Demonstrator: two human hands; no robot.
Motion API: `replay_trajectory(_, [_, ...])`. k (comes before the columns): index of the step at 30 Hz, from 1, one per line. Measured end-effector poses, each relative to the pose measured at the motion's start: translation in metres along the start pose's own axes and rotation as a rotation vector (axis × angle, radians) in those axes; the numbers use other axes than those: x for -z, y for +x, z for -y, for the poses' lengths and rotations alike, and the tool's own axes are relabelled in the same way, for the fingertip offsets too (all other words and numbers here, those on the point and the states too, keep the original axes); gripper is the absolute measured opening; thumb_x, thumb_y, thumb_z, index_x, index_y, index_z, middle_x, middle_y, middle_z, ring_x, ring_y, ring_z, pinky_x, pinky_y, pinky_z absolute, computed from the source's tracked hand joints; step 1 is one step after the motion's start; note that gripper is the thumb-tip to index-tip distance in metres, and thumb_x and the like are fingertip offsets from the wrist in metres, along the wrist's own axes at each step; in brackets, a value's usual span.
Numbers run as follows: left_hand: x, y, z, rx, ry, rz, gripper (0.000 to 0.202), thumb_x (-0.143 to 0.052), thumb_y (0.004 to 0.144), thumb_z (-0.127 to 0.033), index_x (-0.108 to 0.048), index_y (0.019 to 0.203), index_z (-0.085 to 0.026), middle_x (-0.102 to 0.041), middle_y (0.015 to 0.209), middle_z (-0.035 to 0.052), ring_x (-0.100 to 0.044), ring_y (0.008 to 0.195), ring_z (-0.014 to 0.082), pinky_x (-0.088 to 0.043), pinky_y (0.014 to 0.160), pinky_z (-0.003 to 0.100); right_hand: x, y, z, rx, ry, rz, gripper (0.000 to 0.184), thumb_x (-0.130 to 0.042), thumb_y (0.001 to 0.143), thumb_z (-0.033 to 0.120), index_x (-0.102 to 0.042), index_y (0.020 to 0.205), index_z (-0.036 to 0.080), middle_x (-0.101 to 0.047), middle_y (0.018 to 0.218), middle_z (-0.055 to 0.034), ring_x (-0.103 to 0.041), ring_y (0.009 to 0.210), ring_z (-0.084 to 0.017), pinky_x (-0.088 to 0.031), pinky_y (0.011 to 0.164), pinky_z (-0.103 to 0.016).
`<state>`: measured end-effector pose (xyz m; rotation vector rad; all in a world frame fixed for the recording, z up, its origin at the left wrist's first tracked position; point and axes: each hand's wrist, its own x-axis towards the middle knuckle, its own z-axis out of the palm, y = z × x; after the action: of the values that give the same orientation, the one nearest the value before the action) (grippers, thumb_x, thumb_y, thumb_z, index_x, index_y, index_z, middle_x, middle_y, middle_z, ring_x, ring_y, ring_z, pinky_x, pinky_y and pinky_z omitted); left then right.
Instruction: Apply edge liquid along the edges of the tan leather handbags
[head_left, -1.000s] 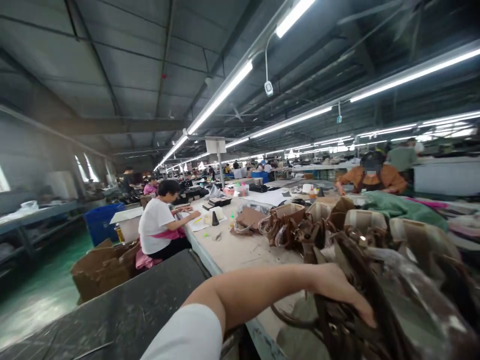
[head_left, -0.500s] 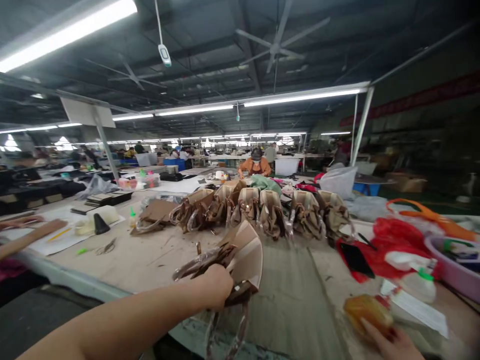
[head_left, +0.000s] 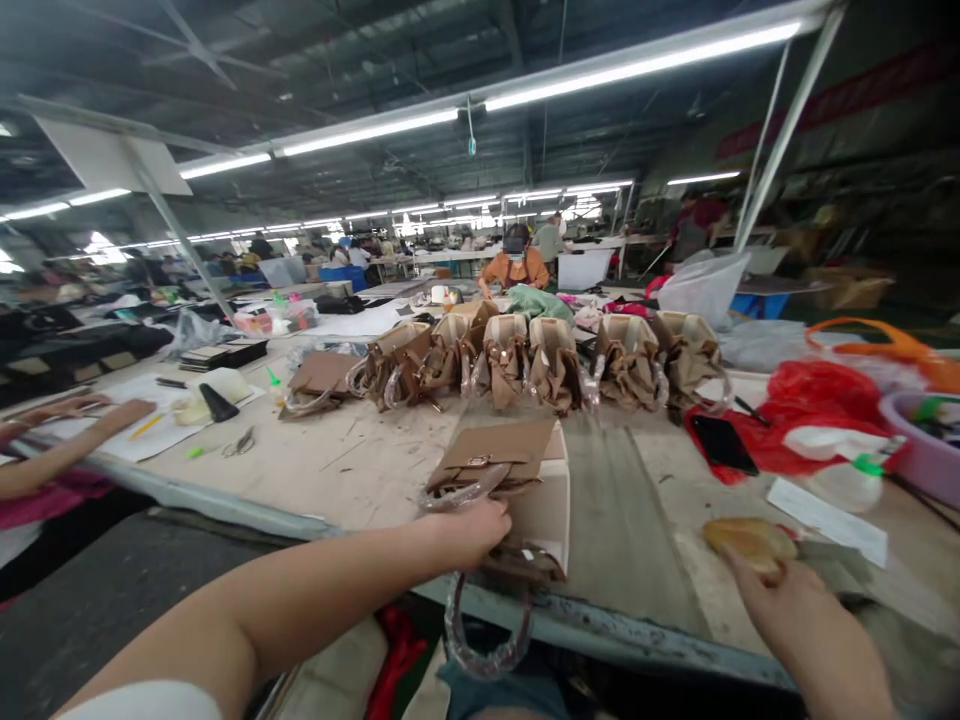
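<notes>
A brown handbag (head_left: pixel 495 450) lies on its side at the table's near edge, its pale base turned to the right. My left hand (head_left: pixel 476 530) is closed on its middle, between the two plastic-wrapped handles. One handle hangs over the table edge. At the right, my right hand (head_left: pixel 787 600) grips a translucent amber-brown block (head_left: pixel 750 545), which is on or just above the table; I cannot tell which. Grey-green cloth (head_left: pixel 832 565) lies beside that hand. Just beyond are a white paper strip (head_left: pixel 829 520) and a clear bottle with a green cap (head_left: pixel 851 482).
Several similar handbags (head_left: pixel 504 365) stand in a row across the table. A black phone (head_left: pixel 724 445) lies on red plastic (head_left: pixel 825 400), near a purple basin (head_left: pixel 922 450). A co-worker's arms (head_left: pixel 97 430) reach in from the left. Another person (head_left: pixel 516 265) sits opposite.
The view has tipped downward. The handbag has turned so its flap and clasp now show, with my left hand still on it. My right hand keeps hold of the amber block.
</notes>
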<state>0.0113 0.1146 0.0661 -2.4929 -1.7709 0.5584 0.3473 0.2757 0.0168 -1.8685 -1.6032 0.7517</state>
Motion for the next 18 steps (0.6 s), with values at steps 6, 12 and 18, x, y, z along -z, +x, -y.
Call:
replay_trajectory(6, [-0.001, -0.004, 0.0, -0.061, -0.081, -0.046, 0.034, -0.058, 0.067, -0.01, -0.058, 0.102, -0.01, -0.059, 0.103, 0.0128, -0.062, 0.083, 0.0243, -0.049, 0.074, 0.033, -0.05, -0.152, 0.085, -0.088, 0.661, 0.973, 0.07, -0.069, 0.067, 0.062, -0.058, 0.119, 0.016, -0.07, 0.097, -0.013, -0.067, 0.088, -0.028, -0.053, 0.078, -0.04])
replay_trajectory(12, [0.007, -0.006, -0.011, -0.189, -0.115, -0.058, 0.031, -0.055, 0.073, -0.009, -0.057, 0.103, -0.008, -0.057, 0.104, 0.0135, -0.057, 0.084, 0.0223, -0.047, 0.07, 0.03, -0.111, -0.175, 0.105, -0.458, 1.179, 1.133, 0.063, -0.057, 0.08, 0.062, -0.053, 0.128, 0.021, -0.067, 0.113, -0.0116, -0.061, 0.109, -0.023, -0.043, 0.096, -0.041])
replay_trajectory(18, [0.002, -0.003, -0.028, -0.238, -0.199, -0.178, 0.028, -0.05, 0.082, -0.017, -0.058, 0.107, -0.01, -0.059, 0.112, 0.0177, -0.059, 0.092, 0.0309, -0.046, 0.068, 0.039, -0.127, -0.162, 0.103, -0.511, 1.279, 1.103, 0.047, -0.062, 0.078, 0.058, -0.069, 0.102, 0.019, -0.073, 0.099, -0.0084, -0.063, 0.104, -0.025, -0.049, 0.088, -0.038])
